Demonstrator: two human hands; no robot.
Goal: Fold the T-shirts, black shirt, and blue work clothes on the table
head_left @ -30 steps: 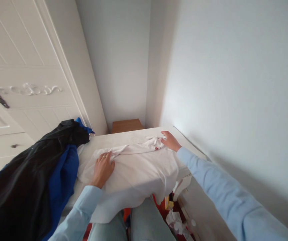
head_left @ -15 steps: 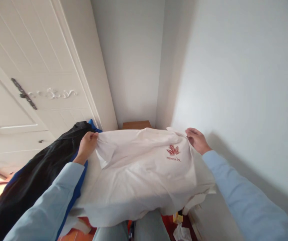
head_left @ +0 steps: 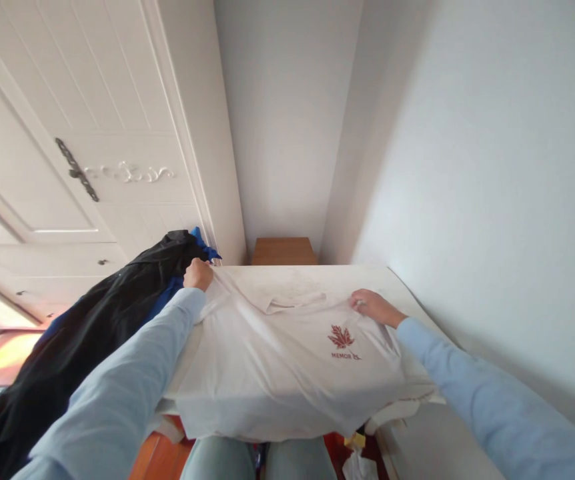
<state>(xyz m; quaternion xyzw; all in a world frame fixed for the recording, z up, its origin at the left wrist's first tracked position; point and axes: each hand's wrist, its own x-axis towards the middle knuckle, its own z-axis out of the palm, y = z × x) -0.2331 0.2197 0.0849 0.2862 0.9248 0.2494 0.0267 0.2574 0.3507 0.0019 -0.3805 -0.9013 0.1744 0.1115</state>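
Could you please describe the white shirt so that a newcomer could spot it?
Find the white table by the wall. Across it, between the left hand and right hand, lies the white shirt. Unlike the black cloth beside it, it bears a red leaf print.

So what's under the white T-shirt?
A white table shows beyond the white T-shirt; the part beneath is covered, so anything else there can't be seen.

White T-shirt (head_left: 267,360), red leaf print (head_left: 341,337)
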